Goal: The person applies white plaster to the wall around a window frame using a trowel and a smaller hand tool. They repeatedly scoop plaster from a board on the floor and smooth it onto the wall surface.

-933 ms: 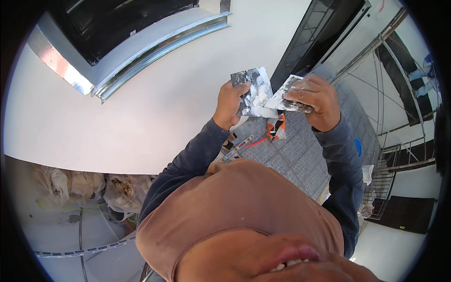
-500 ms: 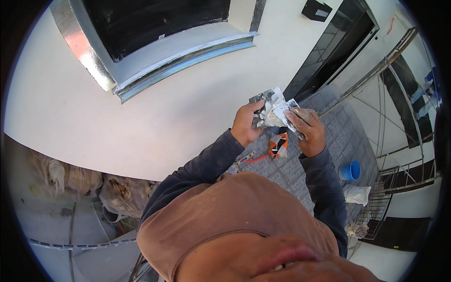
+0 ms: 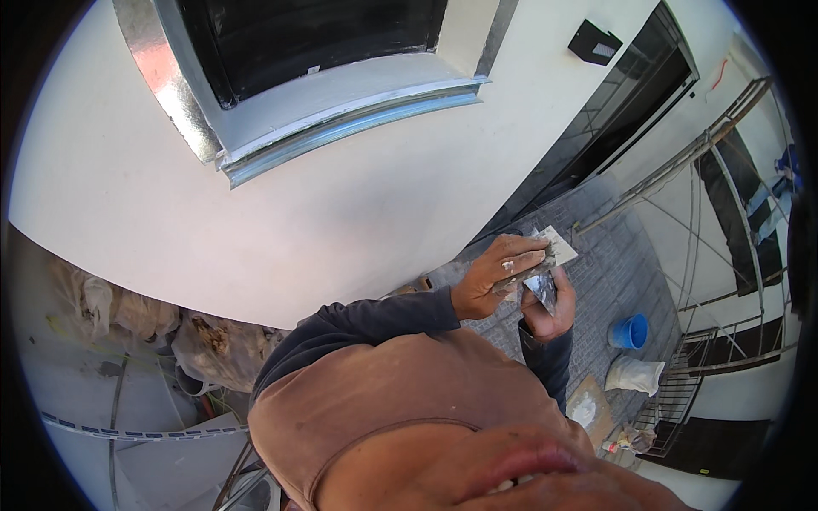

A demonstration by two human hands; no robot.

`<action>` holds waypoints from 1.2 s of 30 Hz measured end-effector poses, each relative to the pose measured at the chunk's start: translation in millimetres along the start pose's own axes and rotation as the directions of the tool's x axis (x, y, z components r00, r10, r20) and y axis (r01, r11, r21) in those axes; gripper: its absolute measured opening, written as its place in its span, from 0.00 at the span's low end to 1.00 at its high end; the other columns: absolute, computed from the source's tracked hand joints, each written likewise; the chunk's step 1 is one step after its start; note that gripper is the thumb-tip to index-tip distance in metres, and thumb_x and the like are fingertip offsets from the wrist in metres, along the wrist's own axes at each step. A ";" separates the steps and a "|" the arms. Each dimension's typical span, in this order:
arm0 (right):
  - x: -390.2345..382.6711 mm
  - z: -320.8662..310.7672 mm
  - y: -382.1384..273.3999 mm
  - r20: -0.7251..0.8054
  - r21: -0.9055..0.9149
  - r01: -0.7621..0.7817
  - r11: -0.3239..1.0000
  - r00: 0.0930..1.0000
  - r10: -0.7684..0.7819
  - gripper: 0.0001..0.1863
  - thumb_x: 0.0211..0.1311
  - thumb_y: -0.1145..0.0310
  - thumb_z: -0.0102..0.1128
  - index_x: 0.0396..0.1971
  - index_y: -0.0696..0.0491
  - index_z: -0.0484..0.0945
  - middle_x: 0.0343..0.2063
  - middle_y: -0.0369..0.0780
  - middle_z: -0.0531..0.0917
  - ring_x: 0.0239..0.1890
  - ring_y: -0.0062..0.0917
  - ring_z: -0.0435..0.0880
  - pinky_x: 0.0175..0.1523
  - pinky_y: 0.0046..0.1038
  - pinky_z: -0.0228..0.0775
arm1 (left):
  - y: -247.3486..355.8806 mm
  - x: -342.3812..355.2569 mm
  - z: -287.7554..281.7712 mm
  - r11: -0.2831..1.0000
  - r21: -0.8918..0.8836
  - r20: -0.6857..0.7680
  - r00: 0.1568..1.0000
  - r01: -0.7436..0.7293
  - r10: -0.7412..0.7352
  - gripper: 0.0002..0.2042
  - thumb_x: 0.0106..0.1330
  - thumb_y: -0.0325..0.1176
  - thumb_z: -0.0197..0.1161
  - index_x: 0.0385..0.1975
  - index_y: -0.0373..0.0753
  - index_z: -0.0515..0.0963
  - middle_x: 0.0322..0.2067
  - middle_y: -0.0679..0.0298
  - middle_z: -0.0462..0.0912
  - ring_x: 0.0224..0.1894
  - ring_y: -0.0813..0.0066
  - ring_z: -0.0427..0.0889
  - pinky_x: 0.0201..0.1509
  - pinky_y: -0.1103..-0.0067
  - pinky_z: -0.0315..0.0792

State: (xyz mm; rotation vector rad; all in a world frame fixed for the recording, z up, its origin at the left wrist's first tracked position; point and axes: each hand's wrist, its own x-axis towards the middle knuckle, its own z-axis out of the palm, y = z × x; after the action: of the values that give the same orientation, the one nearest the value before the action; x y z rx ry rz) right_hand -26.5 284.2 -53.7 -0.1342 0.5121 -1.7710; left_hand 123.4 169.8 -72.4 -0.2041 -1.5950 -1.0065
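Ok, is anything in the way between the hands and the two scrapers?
Nothing visible. The left hand grips the upper scraper directly, and the right hand holds the lower scraper just below it in view. The blue bucket stands off to the right, clear of both hands.

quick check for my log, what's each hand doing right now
Left hand: closed, holding a white-smeared scraper.
Right hand: closed, holding a gray scraper.
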 end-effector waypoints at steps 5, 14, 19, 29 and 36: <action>-6.7 2.0 -19.6 0.307 -0.823 0.371 0.430 0.928 -0.213 0.20 0.74 0.65 0.58 0.60 0.60 0.75 0.53 0.43 0.85 0.52 0.31 0.86 0.57 0.35 0.79 | -6.6 -0.7 -12.5 0.976 0.195 0.260 0.965 -0.098 0.045 0.31 0.57 0.22 0.69 0.65 0.42 0.76 0.68 0.54 0.73 0.63 0.48 0.74 0.67 0.59 0.67; -4.7 12.0 -34.1 0.229 -0.263 0.561 0.785 0.826 -0.514 0.24 0.79 0.57 0.52 0.62 0.61 0.72 0.58 0.47 0.81 0.58 0.38 0.82 0.63 0.43 0.75 | -26.7 -32.7 -17.1 0.534 -0.238 0.024 0.554 0.811 -0.832 0.12 0.77 0.35 0.56 0.51 0.34 0.79 0.46 0.56 0.85 0.45 0.66 0.86 0.52 0.66 0.80; -4.6 25.3 8.1 0.848 -0.518 0.784 -0.342 0.522 -0.088 0.25 0.80 0.55 0.48 0.67 0.54 0.72 0.67 0.53 0.71 0.69 0.52 0.70 0.69 0.54 0.63 | -40.9 -6.3 -10.0 -0.094 -0.931 0.162 0.169 0.354 -0.972 0.14 0.78 0.38 0.56 0.50 0.33 0.76 0.43 0.58 0.85 0.44 0.66 0.87 0.51 0.65 0.84; 13.6 9.0 -3.0 0.623 -0.734 0.499 -0.460 0.766 -0.162 0.22 0.72 0.73 0.53 0.65 0.54 0.77 0.61 0.52 0.78 0.67 0.49 0.73 0.72 0.45 0.60 | -11.3 20.7 -72.2 0.088 -0.929 -0.003 0.232 0.359 -0.973 0.12 0.76 0.36 0.58 0.51 0.36 0.78 0.46 0.59 0.86 0.48 0.67 0.88 0.54 0.67 0.83; 33.4 -4.2 28.0 0.613 -0.766 0.503 -0.401 0.759 -0.220 0.22 0.80 0.65 0.47 0.65 0.61 0.74 0.61 0.52 0.79 0.67 0.46 0.74 0.71 0.42 0.62 | -16.9 28.4 -82.0 0.049 -0.920 0.009 0.148 0.388 -0.989 0.11 0.77 0.34 0.56 0.51 0.35 0.77 0.45 0.61 0.86 0.43 0.67 0.88 0.50 0.65 0.83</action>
State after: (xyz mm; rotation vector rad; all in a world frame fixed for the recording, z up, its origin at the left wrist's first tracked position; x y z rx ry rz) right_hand -11.9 248.8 -74.8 -1.9491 1.9267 -1.3424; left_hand 163.3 91.9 -60.0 0.5912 -0.2316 -2.3662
